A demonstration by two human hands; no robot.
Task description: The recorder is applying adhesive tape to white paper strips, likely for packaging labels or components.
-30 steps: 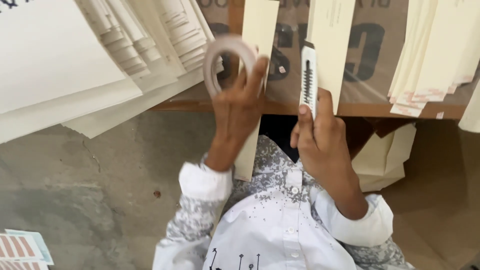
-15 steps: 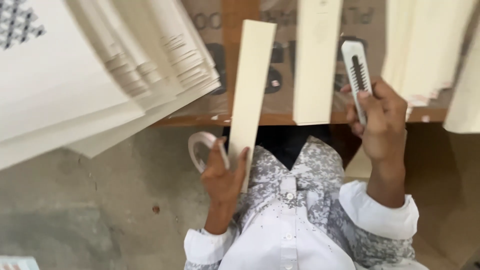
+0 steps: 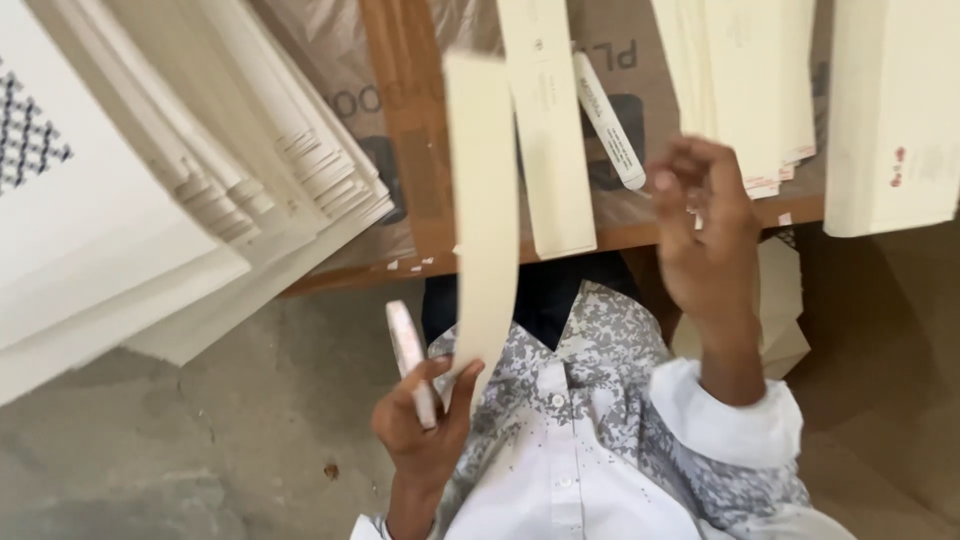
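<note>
Head view, looking down over a table edge. The left hand (image 3: 425,425), at lower centre of the frame, has its grip closed on a roll of tape (image 3: 408,355), seen edge-on, with thumb and fingers pinched round the rim; the same fingers touch the lower end of a long cream paper strip (image 3: 483,210) that hangs from the table edge down to the hand. The right hand (image 3: 705,235), right of centre, is raised in front of the table (image 3: 640,228) with fingers curled; motion blur hides whether it holds anything, so its grip cannot be told. Just above and left of it a white utility knife (image 3: 607,120) lies slantwise on the table, close to the fingertips but apparently not in them. A second cream strip (image 3: 548,130) lies beside the knife, overhanging the edge. Stacks of cream sheets (image 3: 740,80) occupy the upper right, and a fanned pile of white card (image 3: 200,200) fills the upper left. The concrete floor (image 3: 200,440) shows at lower left.

Risks, as judged from this arrangement: the hanging strip is supported only at its ends, so a pull from the left hand could crease it or drag it off the table. The knife lies near the edge, and a careless sweep of the right hand could knock it down towards the lap.
</note>
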